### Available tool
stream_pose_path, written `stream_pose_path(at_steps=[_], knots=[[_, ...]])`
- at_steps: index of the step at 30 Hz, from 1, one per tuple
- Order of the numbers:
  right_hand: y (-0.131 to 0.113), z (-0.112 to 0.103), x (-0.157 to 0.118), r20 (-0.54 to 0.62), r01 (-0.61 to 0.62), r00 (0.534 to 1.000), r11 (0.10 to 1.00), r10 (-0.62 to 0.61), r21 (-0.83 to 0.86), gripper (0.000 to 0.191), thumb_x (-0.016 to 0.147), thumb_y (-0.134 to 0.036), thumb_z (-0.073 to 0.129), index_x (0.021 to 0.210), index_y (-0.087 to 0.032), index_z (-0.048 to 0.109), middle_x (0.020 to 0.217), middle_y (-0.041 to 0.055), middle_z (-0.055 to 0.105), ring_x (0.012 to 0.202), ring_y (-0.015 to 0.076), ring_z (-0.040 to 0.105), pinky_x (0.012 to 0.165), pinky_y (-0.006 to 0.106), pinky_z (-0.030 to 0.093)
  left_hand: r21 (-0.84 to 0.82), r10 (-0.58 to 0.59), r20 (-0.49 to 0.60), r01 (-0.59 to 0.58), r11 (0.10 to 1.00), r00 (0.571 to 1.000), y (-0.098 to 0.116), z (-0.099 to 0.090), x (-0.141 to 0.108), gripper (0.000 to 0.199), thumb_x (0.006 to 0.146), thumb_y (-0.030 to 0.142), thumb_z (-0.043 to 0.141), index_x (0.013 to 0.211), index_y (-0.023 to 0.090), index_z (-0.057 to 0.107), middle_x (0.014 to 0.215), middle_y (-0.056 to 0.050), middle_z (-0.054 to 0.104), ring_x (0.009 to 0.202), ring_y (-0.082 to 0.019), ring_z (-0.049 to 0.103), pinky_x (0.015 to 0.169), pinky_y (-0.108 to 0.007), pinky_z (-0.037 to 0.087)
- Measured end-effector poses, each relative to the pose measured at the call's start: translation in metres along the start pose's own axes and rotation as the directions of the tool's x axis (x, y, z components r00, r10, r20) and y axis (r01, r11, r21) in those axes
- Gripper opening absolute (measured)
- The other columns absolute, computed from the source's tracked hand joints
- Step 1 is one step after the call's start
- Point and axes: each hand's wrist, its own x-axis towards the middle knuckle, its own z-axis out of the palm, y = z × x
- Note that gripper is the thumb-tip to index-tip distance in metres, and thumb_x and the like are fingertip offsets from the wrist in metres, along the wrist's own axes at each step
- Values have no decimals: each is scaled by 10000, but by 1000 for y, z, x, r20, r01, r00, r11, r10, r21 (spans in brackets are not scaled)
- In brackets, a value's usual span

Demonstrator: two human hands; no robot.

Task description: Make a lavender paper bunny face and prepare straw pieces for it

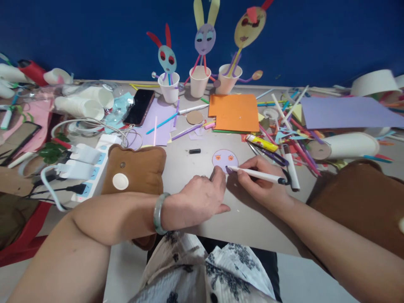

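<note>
Gripping a white marker (260, 173), right hand (268, 182) closed round the barrel, tip at the lower part of a purple paper disc (225, 157) on the table (181, 168). Left hand (198, 194) half open, thumb spread, fingertips at the disc's lower-left edge; black cap (195, 151) nearby.

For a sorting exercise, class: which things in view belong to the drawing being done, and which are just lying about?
In use:
- lilac paper oval, under the pen
- white marker, in the right hand
- black cap, probably the marker's

Lying about, it seems:
- phone
- power strip
- brown cushion by the left forearm
- orange card
</note>
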Motion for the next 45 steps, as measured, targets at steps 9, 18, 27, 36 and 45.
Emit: stream_pose_path(at_steps=[9, 18, 27, 36, 45], knots=[[-1, 0, 1, 1, -7, 1000, 1000, 7, 0, 109, 829, -300, 643, 755, -255, 576, 632, 9, 677, 513, 184, 604, 505, 328, 454, -12, 0, 39, 0, 1000, 999, 0, -4, 1, 867, 980, 631, 470, 1534, -29, 372, 1535, -363, 396, 800, -207, 728, 638, -290, 514], [-2, 0, 1, 7, -13, 1000, 1000, 13, -1, 101, 832, -287, 642, 764, -254, 575, 638, 3, 683, 516, 181, 612, 509, 325, 461, -23, 3, 53, -2, 1000, 999, 0, -4, 1, 865, 979, 617, 486, 1538, -31, 363, 1524, -382, 397, 807, -215, 732, 654, -296, 517], [1, 1, 0, 3, -12, 1000, 1000, 12, -3, 96, 833, -295, 639, 766, -260, 579, 642, 8, 690, 529, 194, 628, 518, 334, 472, -17, -4, 38, 5, 1000, 999, 0, -4, 0, 843, 982, 621, 480, 1540, -2, 376, 1530, -376, 391, 805, -206, 728, 658, -287, 514], [-1, 0, 1, 5, -12, 1000, 1000, 12, -7, 109, 829, -290, 641, 748, -260, 573, 639, 9, 691, 527, 190, 631, 505, 327, 466, -22, -4, 31, 5, 1000, 1000, 1, -2, 1, 866, 977, 624, 486, 1536, -27, 370, 1523, -377, 397, 798, -213, 725, 641, -299, 504], [0, 0, 0, 8, -14, 1000, 1000, 14, -2, 110, 842, -302, 640, 762, -259, 576, 649, 9, 701, 535, 191, 634, 517, 333, 476, -25, -9, 26, 10, 1000, 1000, 1, 1, 2, 866, 975, 631, 486, 1537, -19, 369, 1530, -363, 399, 786, -206, 718, 634, -300, 491]])
